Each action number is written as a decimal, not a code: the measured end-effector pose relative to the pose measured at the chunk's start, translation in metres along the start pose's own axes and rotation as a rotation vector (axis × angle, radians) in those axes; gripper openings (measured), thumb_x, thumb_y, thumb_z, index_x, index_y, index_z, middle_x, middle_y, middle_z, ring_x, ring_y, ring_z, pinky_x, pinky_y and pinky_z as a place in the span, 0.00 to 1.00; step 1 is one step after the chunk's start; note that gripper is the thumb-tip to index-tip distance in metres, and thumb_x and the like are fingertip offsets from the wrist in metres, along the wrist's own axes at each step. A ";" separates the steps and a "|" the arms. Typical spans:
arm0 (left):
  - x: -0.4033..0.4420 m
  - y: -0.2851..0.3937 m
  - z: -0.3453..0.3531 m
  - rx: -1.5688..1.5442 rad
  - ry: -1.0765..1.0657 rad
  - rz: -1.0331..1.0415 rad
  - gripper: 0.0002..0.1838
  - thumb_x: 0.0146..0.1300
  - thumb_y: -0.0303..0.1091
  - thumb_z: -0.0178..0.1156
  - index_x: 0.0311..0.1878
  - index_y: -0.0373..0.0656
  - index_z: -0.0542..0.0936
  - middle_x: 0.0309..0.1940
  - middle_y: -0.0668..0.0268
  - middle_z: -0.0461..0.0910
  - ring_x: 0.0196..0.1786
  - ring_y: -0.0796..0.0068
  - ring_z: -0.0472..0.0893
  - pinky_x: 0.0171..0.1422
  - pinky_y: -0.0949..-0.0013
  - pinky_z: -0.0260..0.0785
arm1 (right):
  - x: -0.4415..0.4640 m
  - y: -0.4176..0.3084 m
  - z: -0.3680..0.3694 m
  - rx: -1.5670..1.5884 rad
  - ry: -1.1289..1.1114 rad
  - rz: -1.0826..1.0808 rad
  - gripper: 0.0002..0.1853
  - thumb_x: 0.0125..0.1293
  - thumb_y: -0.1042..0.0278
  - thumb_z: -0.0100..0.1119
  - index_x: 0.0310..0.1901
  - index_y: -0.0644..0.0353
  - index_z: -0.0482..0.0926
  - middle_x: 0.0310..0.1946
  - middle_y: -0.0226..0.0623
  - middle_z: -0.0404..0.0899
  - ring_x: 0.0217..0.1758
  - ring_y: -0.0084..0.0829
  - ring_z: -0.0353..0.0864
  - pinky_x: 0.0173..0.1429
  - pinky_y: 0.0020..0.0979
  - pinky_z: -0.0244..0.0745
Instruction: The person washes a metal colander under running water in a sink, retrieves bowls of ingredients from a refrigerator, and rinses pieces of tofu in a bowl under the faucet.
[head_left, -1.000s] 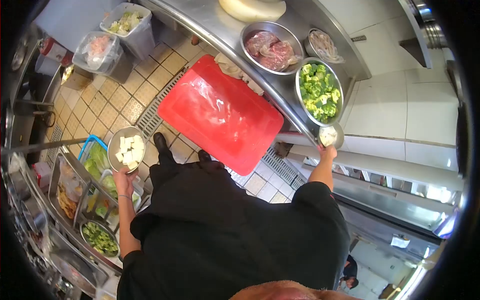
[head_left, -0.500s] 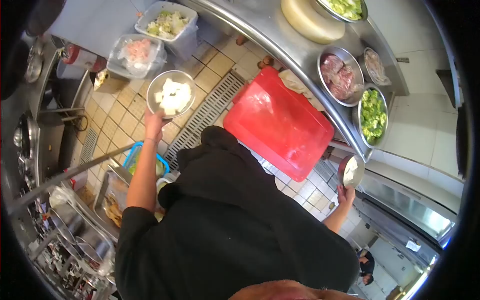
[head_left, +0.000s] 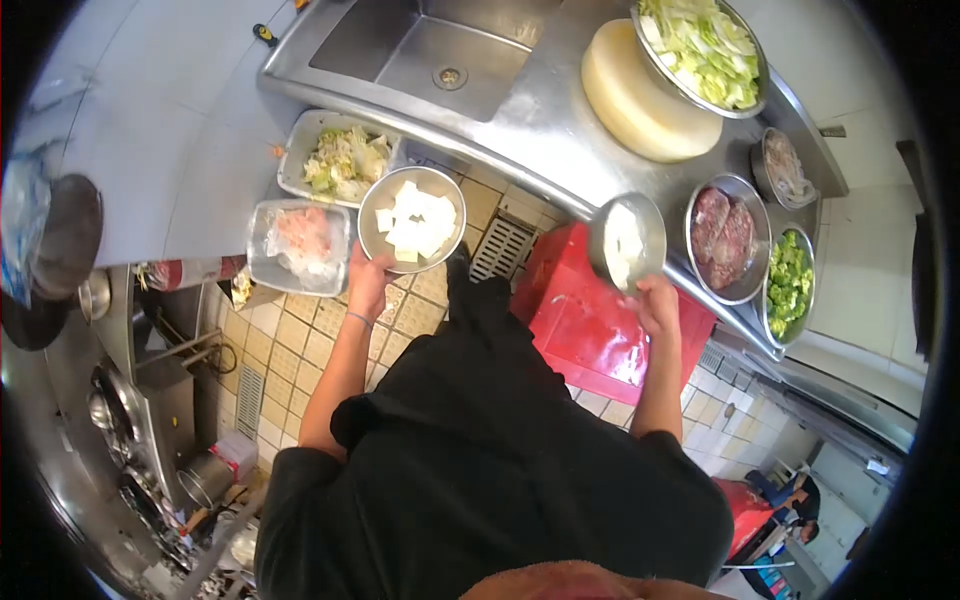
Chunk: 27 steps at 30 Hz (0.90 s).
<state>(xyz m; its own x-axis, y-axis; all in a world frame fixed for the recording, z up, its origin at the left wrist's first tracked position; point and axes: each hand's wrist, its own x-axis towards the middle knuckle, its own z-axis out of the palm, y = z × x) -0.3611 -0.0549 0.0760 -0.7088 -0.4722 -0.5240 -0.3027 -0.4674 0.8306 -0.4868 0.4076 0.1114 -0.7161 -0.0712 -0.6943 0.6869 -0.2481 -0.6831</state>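
My left hand (head_left: 368, 285) grips the near rim of a round metal bowl (head_left: 374, 198) holding white cubes (head_left: 417, 222) that look like tofu. It is held over the tiled floor, beside two plastic tubs. My right hand (head_left: 657, 303) is closed on the rim of a second, tilted metal bowl (head_left: 653, 235) with white pieces (head_left: 622, 245) inside; I cannot make out their kind. This bowl is above the red lid or bin (head_left: 575, 325), near the steel counter's edge. Both sets of fingers are partly hidden by the bowls.
The steel counter (head_left: 560, 150) has a sink (head_left: 450, 45), a thick round cutting board (head_left: 640, 95), and bowls of chopped cabbage (head_left: 705, 55), raw meat (head_left: 725, 235) and broccoli (head_left: 790, 280). Tubs of cabbage scraps (head_left: 345, 160) and pinkish pieces (head_left: 300, 240) stand left. Another person (head_left: 800, 500) is behind, right.
My view has moved toward the counter, bringing the sink into sight. My right hand has carried its bowl forward and inward, over the red bin. The left bowl remains held, now against the tubs.
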 end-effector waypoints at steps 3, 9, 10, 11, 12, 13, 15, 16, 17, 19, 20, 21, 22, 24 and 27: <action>0.038 0.038 0.012 0.019 -0.050 -0.036 0.33 0.54 0.14 0.51 0.66 0.39 0.64 0.53 0.56 0.76 0.47 0.63 0.82 0.43 0.64 0.82 | 0.065 -0.014 0.058 -0.017 0.016 -0.039 0.24 0.57 0.79 0.46 0.59 0.68 0.63 0.44 0.50 0.76 0.33 0.42 0.81 0.32 0.44 0.86; 0.116 0.092 0.040 0.131 -0.144 0.007 0.31 0.52 0.17 0.53 0.64 0.37 0.66 0.51 0.58 0.77 0.46 0.69 0.81 0.42 0.71 0.79 | 0.161 -0.022 0.099 -0.052 0.142 -0.033 0.18 0.58 0.80 0.45 0.53 0.66 0.65 0.39 0.51 0.77 0.28 0.44 0.81 0.33 0.47 0.85; 0.134 0.101 0.042 0.131 -0.160 0.007 0.32 0.53 0.18 0.53 0.65 0.37 0.66 0.52 0.58 0.77 0.46 0.70 0.81 0.42 0.72 0.78 | 0.169 -0.025 0.110 -0.042 0.151 -0.031 0.18 0.58 0.80 0.45 0.52 0.66 0.65 0.38 0.50 0.77 0.28 0.44 0.81 0.33 0.47 0.85; 0.148 0.108 0.044 0.132 -0.178 0.013 0.32 0.53 0.18 0.53 0.65 0.37 0.66 0.52 0.58 0.77 0.46 0.69 0.81 0.42 0.71 0.78 | 0.171 -0.026 0.116 -0.056 0.198 -0.044 0.18 0.59 0.79 0.47 0.53 0.67 0.67 0.38 0.51 0.78 0.28 0.43 0.81 0.33 0.45 0.85; 0.159 0.118 0.053 0.136 -0.200 0.018 0.32 0.53 0.19 0.53 0.65 0.37 0.66 0.52 0.58 0.77 0.46 0.69 0.81 0.43 0.71 0.78 | 0.170 -0.027 0.121 -0.068 0.203 -0.040 0.19 0.60 0.78 0.49 0.54 0.67 0.67 0.38 0.50 0.78 0.28 0.42 0.81 0.32 0.43 0.84; 0.172 0.126 0.062 0.141 -0.225 0.022 0.32 0.53 0.19 0.53 0.65 0.37 0.66 0.51 0.58 0.77 0.46 0.69 0.81 0.43 0.71 0.78 | 0.169 -0.030 0.119 -0.078 0.212 -0.037 0.19 0.61 0.76 0.51 0.55 0.67 0.68 0.39 0.49 0.78 0.27 0.41 0.81 0.32 0.41 0.83; 0.206 0.138 0.073 0.185 -0.255 0.015 0.31 0.53 0.19 0.54 0.65 0.37 0.66 0.50 0.59 0.78 0.47 0.68 0.81 0.45 0.69 0.79 | 0.157 -0.034 0.120 -0.343 0.349 -0.122 0.22 0.63 0.72 0.54 0.59 0.66 0.68 0.39 0.47 0.79 0.27 0.38 0.81 0.31 0.37 0.82; 0.219 0.148 0.083 0.206 -0.276 0.012 0.31 0.53 0.19 0.54 0.64 0.37 0.66 0.50 0.59 0.78 0.47 0.68 0.81 0.46 0.68 0.79 | 0.146 -0.039 0.123 -0.602 0.470 -0.207 0.23 0.65 0.69 0.56 0.61 0.66 0.67 0.40 0.45 0.79 0.27 0.37 0.81 0.31 0.35 0.82; 0.233 0.158 0.092 0.232 -0.315 -0.010 0.31 0.52 0.19 0.55 0.64 0.37 0.68 0.49 0.59 0.80 0.49 0.68 0.81 0.49 0.65 0.79 | 0.139 -0.048 0.128 -0.864 0.591 -0.290 0.25 0.66 0.66 0.58 0.62 0.65 0.67 0.40 0.44 0.79 0.26 0.36 0.81 0.30 0.33 0.81; 0.270 0.158 0.104 0.269 -0.433 -0.045 0.32 0.51 0.18 0.54 0.64 0.39 0.69 0.49 0.61 0.80 0.48 0.70 0.81 0.47 0.68 0.79 | 0.129 -0.067 0.166 -0.678 0.422 -0.267 0.29 0.67 0.62 0.59 0.66 0.63 0.65 0.44 0.41 0.79 0.31 0.33 0.82 0.33 0.32 0.81; 0.292 0.164 0.113 0.291 -0.499 -0.050 0.32 0.51 0.18 0.54 0.64 0.40 0.70 0.49 0.62 0.80 0.48 0.71 0.82 0.47 0.69 0.79 | 0.129 -0.075 0.194 -0.575 0.340 -0.270 0.31 0.67 0.60 0.60 0.68 0.61 0.64 0.46 0.40 0.79 0.33 0.32 0.83 0.34 0.32 0.80; 0.298 0.183 0.129 0.379 -0.498 -0.148 0.33 0.48 0.18 0.55 0.63 0.41 0.72 0.48 0.63 0.81 0.47 0.72 0.82 0.47 0.69 0.78 | 0.130 -0.080 0.232 -0.394 0.221 -0.209 0.32 0.67 0.59 0.61 0.69 0.60 0.63 0.49 0.40 0.78 0.39 0.32 0.83 0.38 0.31 0.81; 0.325 0.179 0.139 0.390 -0.603 -0.178 0.35 0.46 0.18 0.56 0.64 0.41 0.73 0.48 0.65 0.81 0.47 0.73 0.81 0.49 0.69 0.76 | 0.137 -0.084 0.273 -0.214 0.092 -0.161 0.33 0.67 0.59 0.62 0.70 0.59 0.62 0.52 0.41 0.77 0.44 0.32 0.83 0.42 0.31 0.81; 0.371 0.173 0.161 0.409 -0.821 -0.239 0.36 0.47 0.19 0.56 0.65 0.40 0.72 0.48 0.66 0.81 0.48 0.77 0.79 0.51 0.72 0.74 | 0.162 -0.083 0.329 0.177 -0.118 -0.026 0.32 0.67 0.62 0.62 0.68 0.62 0.63 0.57 0.43 0.75 0.53 0.35 0.80 0.50 0.33 0.81; 0.403 0.222 0.217 0.657 -1.185 -0.317 0.32 0.57 0.30 0.61 0.67 0.41 0.70 0.50 0.67 0.80 0.48 0.78 0.80 0.50 0.69 0.76 | 0.226 -0.054 0.349 0.407 -0.100 -0.036 0.29 0.64 0.78 0.53 0.67 0.72 0.58 0.59 0.52 0.72 0.56 0.43 0.80 0.54 0.44 0.82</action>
<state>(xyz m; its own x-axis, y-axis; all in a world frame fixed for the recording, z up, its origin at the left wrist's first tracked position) -0.8517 -0.1866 0.0900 -0.5661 0.6485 -0.5090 -0.5566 0.1547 0.8162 -0.7287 0.0672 0.0704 -0.7613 -0.1437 -0.6323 0.5704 -0.6123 -0.5476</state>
